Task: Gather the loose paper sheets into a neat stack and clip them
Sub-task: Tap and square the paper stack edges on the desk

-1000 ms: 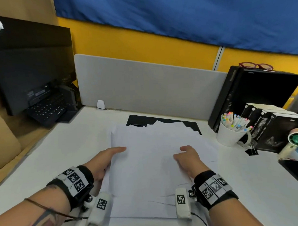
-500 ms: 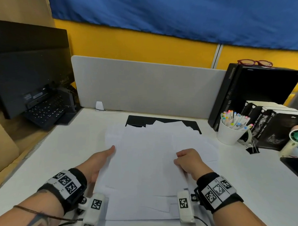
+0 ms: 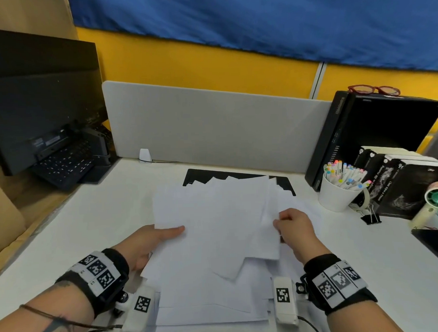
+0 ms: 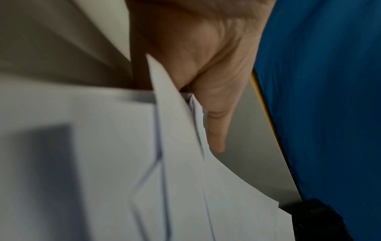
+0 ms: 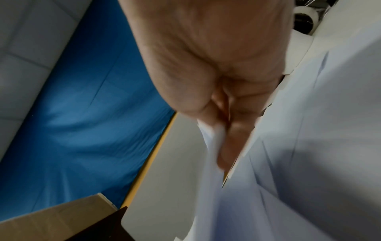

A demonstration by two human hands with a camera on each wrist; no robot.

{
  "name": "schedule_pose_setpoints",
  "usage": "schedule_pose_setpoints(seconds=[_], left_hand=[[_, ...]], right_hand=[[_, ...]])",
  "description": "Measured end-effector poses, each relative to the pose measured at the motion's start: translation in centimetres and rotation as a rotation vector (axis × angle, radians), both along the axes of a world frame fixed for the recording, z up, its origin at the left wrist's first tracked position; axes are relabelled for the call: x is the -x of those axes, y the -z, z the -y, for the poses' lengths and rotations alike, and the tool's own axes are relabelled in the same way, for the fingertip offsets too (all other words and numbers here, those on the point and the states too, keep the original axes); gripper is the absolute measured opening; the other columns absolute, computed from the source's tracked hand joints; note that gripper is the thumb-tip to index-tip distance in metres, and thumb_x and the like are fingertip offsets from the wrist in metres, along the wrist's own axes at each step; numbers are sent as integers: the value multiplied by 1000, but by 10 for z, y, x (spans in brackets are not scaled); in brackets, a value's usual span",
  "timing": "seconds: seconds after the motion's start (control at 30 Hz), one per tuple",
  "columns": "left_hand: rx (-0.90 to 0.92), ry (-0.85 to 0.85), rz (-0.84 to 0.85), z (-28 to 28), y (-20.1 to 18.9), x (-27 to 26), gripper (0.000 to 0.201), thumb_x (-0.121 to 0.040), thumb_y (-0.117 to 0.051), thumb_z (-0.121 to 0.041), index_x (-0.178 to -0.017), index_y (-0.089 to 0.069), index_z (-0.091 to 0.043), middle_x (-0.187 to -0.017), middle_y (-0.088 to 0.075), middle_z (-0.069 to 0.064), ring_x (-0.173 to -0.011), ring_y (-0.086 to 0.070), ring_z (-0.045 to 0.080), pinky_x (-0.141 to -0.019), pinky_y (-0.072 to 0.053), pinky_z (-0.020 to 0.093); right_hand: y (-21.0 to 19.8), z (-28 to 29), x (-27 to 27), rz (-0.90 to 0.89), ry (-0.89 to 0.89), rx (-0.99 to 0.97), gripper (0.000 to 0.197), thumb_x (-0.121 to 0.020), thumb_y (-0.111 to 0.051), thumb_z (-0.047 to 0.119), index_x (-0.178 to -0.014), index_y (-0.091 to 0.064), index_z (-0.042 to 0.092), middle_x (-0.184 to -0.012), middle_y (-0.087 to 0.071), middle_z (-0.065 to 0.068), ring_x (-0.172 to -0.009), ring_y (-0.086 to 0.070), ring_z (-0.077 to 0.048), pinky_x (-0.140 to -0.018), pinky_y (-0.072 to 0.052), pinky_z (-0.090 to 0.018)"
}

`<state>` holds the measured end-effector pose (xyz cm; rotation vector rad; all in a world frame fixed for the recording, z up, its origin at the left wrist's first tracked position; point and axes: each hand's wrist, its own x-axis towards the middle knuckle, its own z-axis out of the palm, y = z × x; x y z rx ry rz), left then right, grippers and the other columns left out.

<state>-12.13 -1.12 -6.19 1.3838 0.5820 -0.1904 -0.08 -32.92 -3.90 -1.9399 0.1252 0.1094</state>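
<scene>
A loose, uneven pile of white paper sheets (image 3: pixel 215 228) lies mid-desk, its corners fanned out. My left hand (image 3: pixel 170 232) grips the pile's left edge, thumb on top and fingers hidden below; the left wrist view shows the thumb (image 4: pixel 216 130) lying against the sheets (image 4: pixel 175 179). My right hand (image 3: pixel 279 221) pinches the right edge, and in the right wrist view its fingers (image 5: pixel 226 143) close on the paper edges (image 5: pixel 309 146). The upper sheets are raised off the lower ones. A black binder clip (image 3: pixel 370 219) lies on the desk to the right, apart from both hands.
A black flat board (image 3: pixel 283 183) sticks out behind the papers. A white cup of markers (image 3: pixel 338 194), books (image 3: pixel 400 184), a tape dispenser (image 3: pixel 435 203) and a black computer case (image 3: pixel 375 130) crowd the right. A grey divider (image 3: pixel 211 126) closes the back; a monitor and keyboard (image 3: pixel 61 164) stand left.
Both hands went from resting flat on the spread sheets to gripping their side edges. The upper sheets have come up and bunched toward the middle.
</scene>
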Motion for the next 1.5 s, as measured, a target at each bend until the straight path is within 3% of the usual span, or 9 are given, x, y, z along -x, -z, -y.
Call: schedule_pose_setpoints(seconds=[0.23,0.37,0.47,0.6,0.7,1.0,1.23,1.37,1.5], left_hand=[[-91,-42,-21,1,3,0,46,-76,-89,-8,-118,-71,1,-103,-80,18,-97,-77,38,-90,-60,55],[-72,-21,-8,3,-1,4,44,-75,-86,2,-117,-72,0,-104,-79,20,-97,-76,39,-91,-59,57],[-79,37,13,5,-6,9,62,-59,-91,1,-118,-72,1,-106,-79,20,-96,-77,39,-92,-59,58],[21,14,92,9,-14,10,75,-59,-97,-43,-122,-73,-12,-116,-77,17,-104,-76,37,-95,-58,53],[231,-193,74,7,-16,3,60,-94,-46,-73,-118,-69,-23,-113,-76,15,-107,-70,35,-86,-54,45],[110,-65,-27,-13,2,6,36,-93,-61,1,-129,-64,6,-119,-73,28,-98,-74,43,-88,-60,52],[96,46,25,-12,4,5,51,-78,-67,17,-127,-66,5,-121,-72,28,-108,-73,43,-86,-62,51],[91,74,11,-11,1,6,59,-72,-76,13,-129,-65,8,-124,-70,30,-100,-76,42,-82,-64,49],[210,13,42,-8,-7,5,75,-71,-89,-48,-130,-70,-5,-127,-71,23,-113,-71,40,-99,-56,51]], right_hand=[[7,-2,12,41,278,-249,10,-88,-54,-3,-92,-56,6,-91,-59,-16,-70,-57,-26,-59,-53,-34],[-10,-8,42,-342,-185,-186,12,-81,-68,-8,-86,-58,-2,-70,-68,-20,-58,-67,-32,-53,-58,-36],[-7,-7,39,-356,-206,-230,31,-80,-83,22,-102,-69,5,-84,-76,-16,-65,-72,-30,-62,-62,-38],[9,-2,15,-125,72,-158,19,-96,-63,19,-88,-63,1,-69,-65,-15,-50,-60,-29,-47,-51,-31],[16,1,11,-73,-23,47,19,-89,-59,4,-70,-60,6,-65,-68,-22,-57,-67,-35,-41,-35,-21],[6,24,-5,40,148,108,16,-88,-47,-2,-83,-63,1,-80,-67,-19,-70,-70,-39,-58,-59,-39],[-10,48,-10,277,629,-555,32,-89,-41,-9,-108,-41,16,-122,-50,-23,-90,-68,-41,-57,-59,-37],[-26,36,5,-99,280,-654,23,-91,-55,-12,-109,-54,2,-95,-67,-19,-68,-74,-32,-46,-58,-28],[-31,4,34,-355,-183,-377,22,-89,-63,-10,-111,-60,-11,-90,-75,-24,-74,-77,-32,-51,-59,-28]])
